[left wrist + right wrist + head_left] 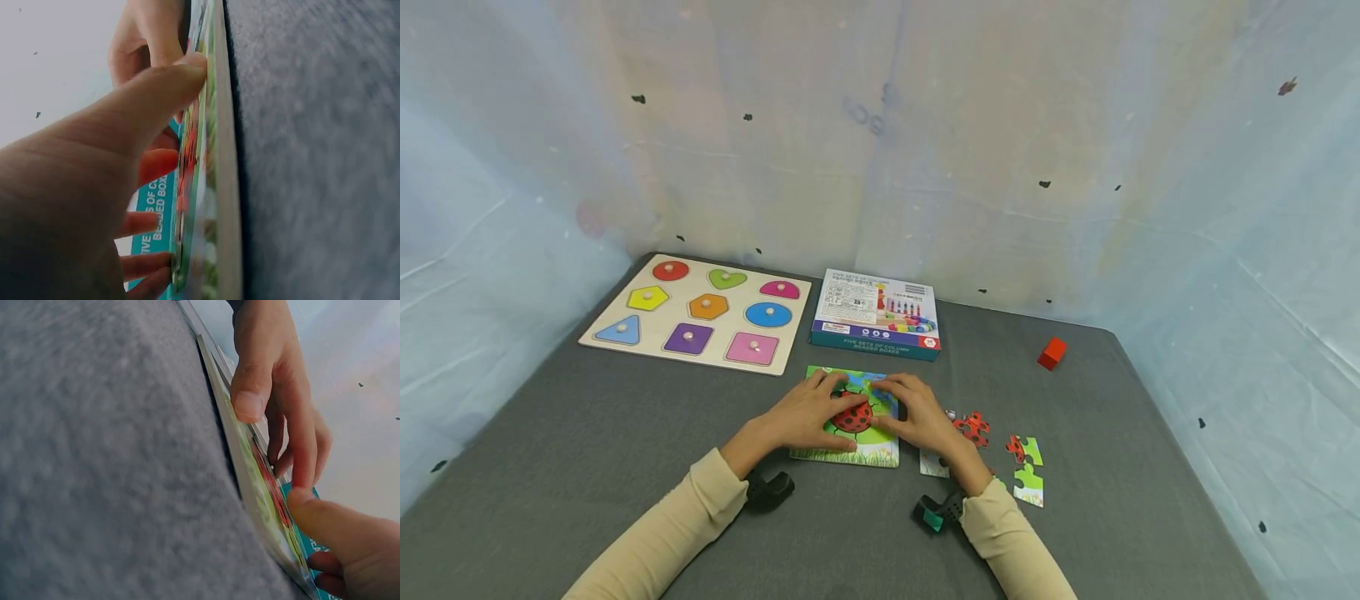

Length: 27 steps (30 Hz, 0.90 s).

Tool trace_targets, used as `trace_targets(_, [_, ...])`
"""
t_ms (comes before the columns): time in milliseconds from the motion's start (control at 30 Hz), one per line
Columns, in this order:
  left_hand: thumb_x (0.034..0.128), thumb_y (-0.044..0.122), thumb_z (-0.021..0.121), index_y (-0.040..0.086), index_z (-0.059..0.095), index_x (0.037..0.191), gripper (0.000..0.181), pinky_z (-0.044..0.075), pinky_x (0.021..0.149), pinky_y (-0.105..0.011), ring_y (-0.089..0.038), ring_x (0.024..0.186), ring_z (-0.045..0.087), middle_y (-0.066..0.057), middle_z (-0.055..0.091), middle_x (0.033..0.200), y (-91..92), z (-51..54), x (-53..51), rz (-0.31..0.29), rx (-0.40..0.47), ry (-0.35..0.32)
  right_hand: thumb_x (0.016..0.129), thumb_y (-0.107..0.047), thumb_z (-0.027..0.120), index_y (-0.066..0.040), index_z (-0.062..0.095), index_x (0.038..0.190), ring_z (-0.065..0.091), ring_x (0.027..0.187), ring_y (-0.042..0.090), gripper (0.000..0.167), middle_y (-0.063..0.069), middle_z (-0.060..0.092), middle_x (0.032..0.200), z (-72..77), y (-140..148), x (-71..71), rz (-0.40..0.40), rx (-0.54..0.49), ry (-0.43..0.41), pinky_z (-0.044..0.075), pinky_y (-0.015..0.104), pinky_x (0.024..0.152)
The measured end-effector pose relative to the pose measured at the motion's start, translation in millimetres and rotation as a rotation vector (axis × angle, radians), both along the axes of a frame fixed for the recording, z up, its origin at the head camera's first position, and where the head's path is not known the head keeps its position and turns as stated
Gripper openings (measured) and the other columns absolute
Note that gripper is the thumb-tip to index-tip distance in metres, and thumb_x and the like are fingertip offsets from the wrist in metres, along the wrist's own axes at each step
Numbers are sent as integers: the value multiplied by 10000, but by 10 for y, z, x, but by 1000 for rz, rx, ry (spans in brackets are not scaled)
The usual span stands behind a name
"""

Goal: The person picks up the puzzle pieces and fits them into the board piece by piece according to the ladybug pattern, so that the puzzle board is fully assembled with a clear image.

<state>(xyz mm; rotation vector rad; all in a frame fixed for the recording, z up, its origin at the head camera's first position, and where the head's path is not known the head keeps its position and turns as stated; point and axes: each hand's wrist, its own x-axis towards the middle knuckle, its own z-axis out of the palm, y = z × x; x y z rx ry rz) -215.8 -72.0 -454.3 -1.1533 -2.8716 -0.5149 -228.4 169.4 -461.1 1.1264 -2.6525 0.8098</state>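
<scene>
A ladybug jigsaw puzzle board point(878, 452) lies flat on the grey table, its red spotted ladybug point(852, 417) showing between the hands. My left hand point(811, 417) rests on its left side with fingers spread; in the left wrist view its thumb point(181, 78) touches the near part of the board. From the right, my right hand point(921, 417) reaches over the board, fingers gently bent at its upper right. The right thumb point(303, 503) comes close to the left index finger in the right wrist view. Neither hand visibly grips a piece.
Loose red-spotted pieces point(973, 427) and green pieces point(1028, 486) lie to the right, some partly behind the right wrist. Behind are a wooden shape board point(651, 340) with knobbed shapes and a bead-set box point(876, 312). A red block point(1052, 353) sits far right.
</scene>
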Motion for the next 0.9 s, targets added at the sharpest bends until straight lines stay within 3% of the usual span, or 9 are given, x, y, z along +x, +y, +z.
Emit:
trace_targets(200, [746, 550, 706, -14, 462, 1329, 846, 443, 887, -420, -271, 1153, 433, -165, 303, 1383, -41, 68, -21, 62, 116, -156, 790, -328, 744, -63, 477, 1349, 490, 1125, 257, 674, 101, 534, 1255, -4, 30, -14, -7, 10, -60, 376, 504, 937])
trace_targets(367, [732, 554, 717, -40, 529, 1238, 802, 419, 931, -444, -284, 1204, 386, -163, 314, 1367, -84, 107, -25, 76, 132, -209, 795, -337, 739, -70, 446, 1370, 475, 1167, 254, 698, 87, 549, 1239, -5, 35, -15, -4, -12, -102, 358, 501, 969])
trace_targets(533, [697, 635, 692, 3, 550, 1261, 859, 395, 954, -478, -312, 1294, 263, -162, 312, 1394, -124, 128, -30, 73, 71, -153, 796, -300, 745, -62, 443, 1365, 490, 1153, 256, 687, 87, 567, 1203, 11, 34, -13, 8, -36, -95, 383, 480, 953])
trace_targets(667, [662, 686, 679, 52, 538, 1305, 914, 386, 945, -492, -304, 1245, 350, -139, 405, 1330, -171, 161, -35, 59, -14, -93, 806, -267, 739, -51, 427, 1373, 497, 1152, 265, 682, 97, 574, 1204, 33, 36, -4, 10, -33, -93, 382, 476, 960])
trace_targets(767, [640, 682, 699, 65, 490, 1351, 964, 348, 983, -520, -319, 1246, 385, -133, 444, 1328, -212, 195, -44, 29, -47, -105, 817, -255, 729, -38, 407, 1386, 496, 1157, 270, 688, 105, 575, 1211, 47, 40, 2, 5, -24, -100, 369, 476, 975])
trace_targets(900, [606, 620, 768, 30, 434, 1368, 1020, 280, 1047, -523, -336, 1308, 337, -148, 412, 1395, -284, 223, -67, -13, -33, -165, 823, -239, 723, -46, 387, 1399, 484, 1170, 274, 695, 112, 576, 1215, 52, 41, 6, -2, -26, -113, 354, 484, 988])
